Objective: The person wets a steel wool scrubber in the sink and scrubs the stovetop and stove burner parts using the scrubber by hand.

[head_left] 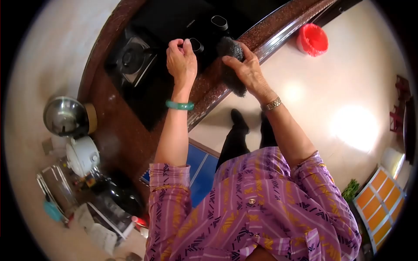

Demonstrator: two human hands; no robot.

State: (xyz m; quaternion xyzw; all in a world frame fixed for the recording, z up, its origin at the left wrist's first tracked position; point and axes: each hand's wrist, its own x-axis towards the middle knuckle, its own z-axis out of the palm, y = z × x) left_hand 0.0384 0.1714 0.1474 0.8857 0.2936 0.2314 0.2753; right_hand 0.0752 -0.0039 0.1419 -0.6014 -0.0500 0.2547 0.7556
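Observation:
A dark, fuzzy scrubbing pad [230, 48] is pinched in my right hand [250, 69], over the reddish-brown counter edge beside the black gas stove. A dark strip of similar material hangs below my fingers. My left hand [181, 64], with a green bangle at the wrist, is raised above the stove top [174, 21] next to a round control knob [197, 45]. Its fingers are curled, and whether they hold anything is hidden. Further right along the stove is a second knob [219, 22]. The burner [132, 58] with its metal surround lies left of my left hand.
A red-lined bin [312, 40] stands on the floor at the upper right. Along the counter at the left are a steel bowl [65, 116], a white pot [82, 155] and a dish rack [56, 187]. An orange-panelled item [379, 202] is at the lower right.

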